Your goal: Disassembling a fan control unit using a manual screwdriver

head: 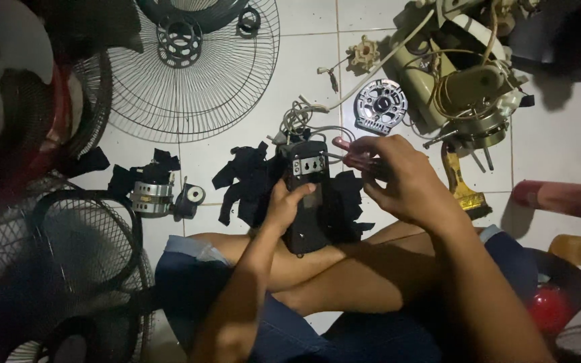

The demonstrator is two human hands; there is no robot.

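Crossed over each other just below the lens, our bare knees (317, 269) prop the lower end of a black plastic housing (308, 202), a long, narrow box whose upper end reaches out over the white tiled floor (559, 134). We judge it light and stiff, a hollow moulded shell with a smooth, slightly slippery skin and thin walls that could crack if squeezed hard; the long side edges look like the safest place to grip, away from the grey wires (304, 121) trailing from its top.

Our left hand (284, 205) is wrapped around the left edge of the housing, fingers curled closed on it and the thumb lying across its face. Our right hand (398, 178) is bunched shut around a red-handled screwdriver (352, 156), whose handle end pokes out to the left, beside the housing's upper right corner; we cannot tell where its tip sits, since the fingers hide it.

Scraps of black tape or cloth (247, 178) lie under and beside the housing. Further out we see a small motor (152, 195) at left, a wire fan guard (189, 67) beyond it, a round vented cover (380, 105), and a cream fan body (458, 74) with exposed windings.
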